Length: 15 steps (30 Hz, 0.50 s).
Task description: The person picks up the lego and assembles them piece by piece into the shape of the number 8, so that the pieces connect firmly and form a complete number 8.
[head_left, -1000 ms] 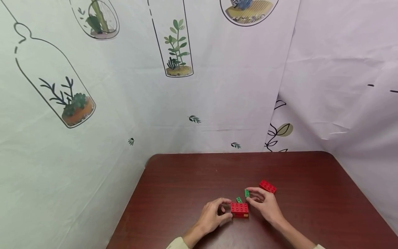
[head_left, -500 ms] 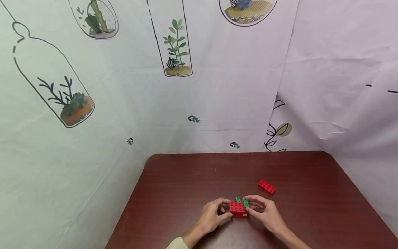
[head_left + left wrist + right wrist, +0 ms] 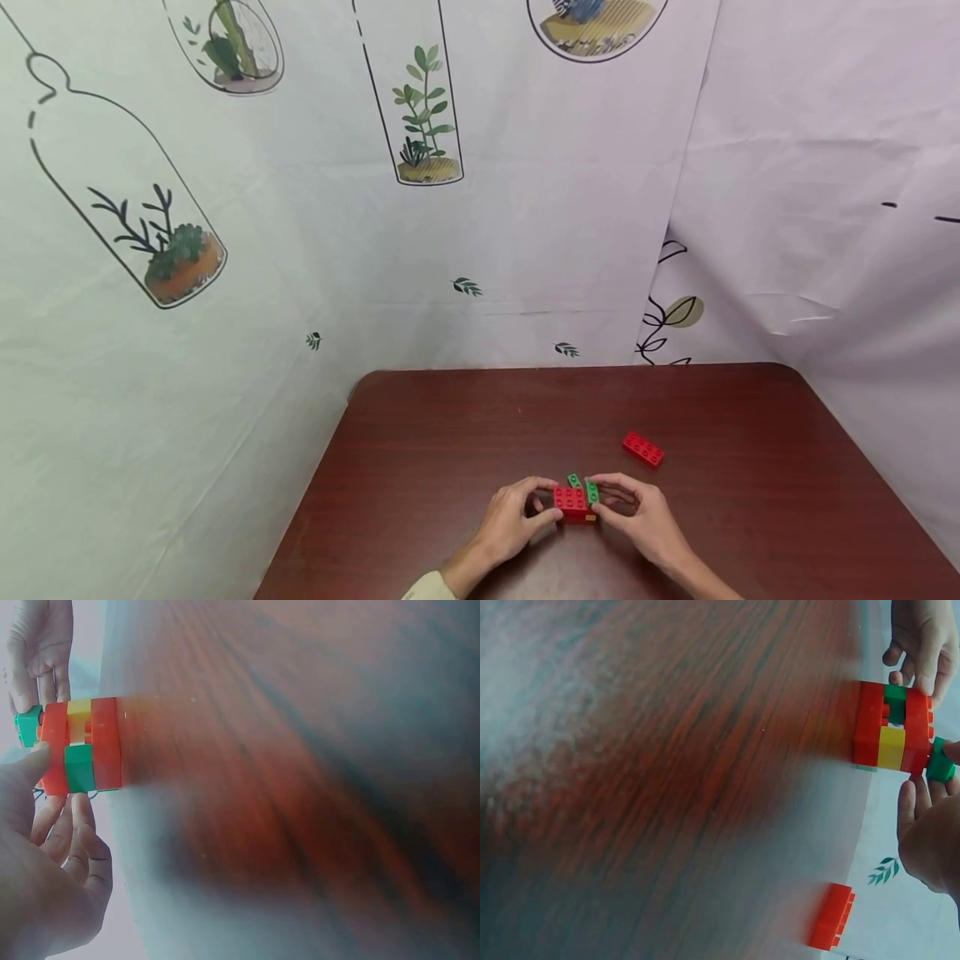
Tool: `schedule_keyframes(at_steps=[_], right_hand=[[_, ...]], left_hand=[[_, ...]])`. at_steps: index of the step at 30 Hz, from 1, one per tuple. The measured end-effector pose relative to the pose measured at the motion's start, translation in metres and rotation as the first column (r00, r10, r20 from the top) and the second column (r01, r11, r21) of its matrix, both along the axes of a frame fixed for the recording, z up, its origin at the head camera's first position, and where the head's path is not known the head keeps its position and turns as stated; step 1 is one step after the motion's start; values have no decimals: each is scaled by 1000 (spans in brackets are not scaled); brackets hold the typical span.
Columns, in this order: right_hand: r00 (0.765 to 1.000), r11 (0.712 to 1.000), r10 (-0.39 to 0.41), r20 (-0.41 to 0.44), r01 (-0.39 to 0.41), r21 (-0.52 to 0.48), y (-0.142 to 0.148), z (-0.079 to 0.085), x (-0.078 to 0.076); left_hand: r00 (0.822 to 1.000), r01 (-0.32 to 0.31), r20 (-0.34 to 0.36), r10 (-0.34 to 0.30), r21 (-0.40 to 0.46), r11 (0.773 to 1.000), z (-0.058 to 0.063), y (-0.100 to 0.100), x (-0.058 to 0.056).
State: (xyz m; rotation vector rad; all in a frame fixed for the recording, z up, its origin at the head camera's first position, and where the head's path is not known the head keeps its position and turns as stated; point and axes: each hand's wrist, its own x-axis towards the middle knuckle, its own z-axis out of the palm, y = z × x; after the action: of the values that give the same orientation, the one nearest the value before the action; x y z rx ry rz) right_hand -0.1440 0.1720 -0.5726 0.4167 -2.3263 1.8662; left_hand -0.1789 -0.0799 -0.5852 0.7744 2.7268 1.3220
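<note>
Red toy building bricks form the bottom and top layers of a small stack (image 3: 569,499). Between them sit a yellow brick (image 3: 891,748) and a green brick (image 3: 80,769), with a gap in the middle layer. My left hand (image 3: 513,521) holds the stack's left end between thumb and fingers. At the right end, my right hand (image 3: 639,514) pinches a narrow two-stud green brick (image 3: 592,492) by its ends. That brick lies over the top red brick's studs, slightly tilted in the right wrist view.
Just behind the stack lies another narrow green brick (image 3: 573,481), partly hidden by it. Farther back to the right, a loose red brick (image 3: 643,449) rests studs up on the brown table (image 3: 465,417). A printed cloth (image 3: 510,250) hangs behind the table.
My right hand has brought the green brick from behind and to the right onto the stack's right end. The left hand stays at the stack's left end.
</note>
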Motion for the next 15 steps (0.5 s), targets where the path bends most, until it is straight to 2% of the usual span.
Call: schedule_keyframes(at_steps=[5, 10, 15], right_hand=[[999, 1000, -4, -43, 5, 20, 0, -1, 0], [995, 998, 1, -100, 5, 63, -2, -2, -2], [994, 998, -1, -107, 8, 67, -2, -3, -3]], left_hand=[[1000, 0, 9, 0, 18, 1000, 1, 2, 1], [1000, -2, -16, 2, 23, 1000, 1, 3, 1], [1000, -2, -19, 2, 22, 1000, 2, 4, 1]])
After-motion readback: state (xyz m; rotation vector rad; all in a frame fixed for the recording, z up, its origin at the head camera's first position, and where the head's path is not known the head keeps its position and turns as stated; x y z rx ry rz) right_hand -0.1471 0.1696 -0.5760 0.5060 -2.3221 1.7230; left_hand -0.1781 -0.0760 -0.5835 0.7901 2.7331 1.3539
